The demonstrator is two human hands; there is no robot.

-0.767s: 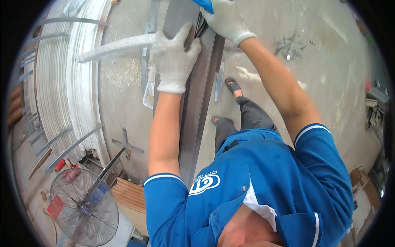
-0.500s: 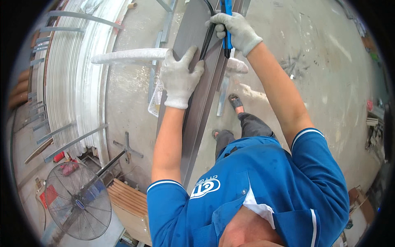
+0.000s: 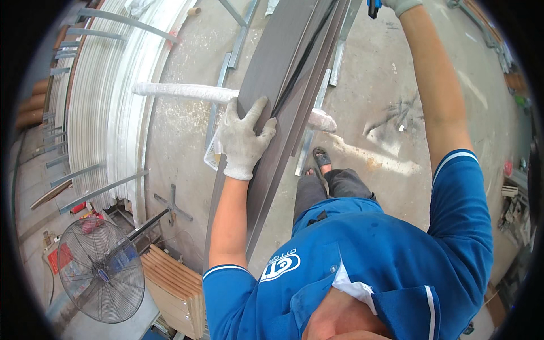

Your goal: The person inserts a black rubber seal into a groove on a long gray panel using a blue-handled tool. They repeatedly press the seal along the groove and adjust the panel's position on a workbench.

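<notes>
My left hand [image 3: 247,136], in a pale work glove, rests on a long dark brown profile [image 3: 271,62]. Its thumb and forefinger are spread, with the thumb beside the profile's groove. A thin black strip [image 3: 307,55] runs along that groove from near the thumb up to the top edge. At the upper rim, my gloved right hand [image 3: 401,4] is mostly cut off by the picture edge. It grips a blue and black utility knife [image 3: 374,8], of which only the lower end shows. The knife is apart from the profile, to its right.
A wrapped white support bar [image 3: 181,92] passes beneath the profile. Metal rails [image 3: 238,37] lie on the floor. Long white profiles [image 3: 96,102] are stacked on a rack at left. A floor fan [image 3: 102,272] stands at lower left beside brown boards [image 3: 175,283]. A white basket [image 3: 212,153] sits beside the profile.
My right hand with the knife has moved right and up, away from the profile, to the picture edge. The black strip, lifted near that hand before, now lies along the groove. My left hand stays on the profile.
</notes>
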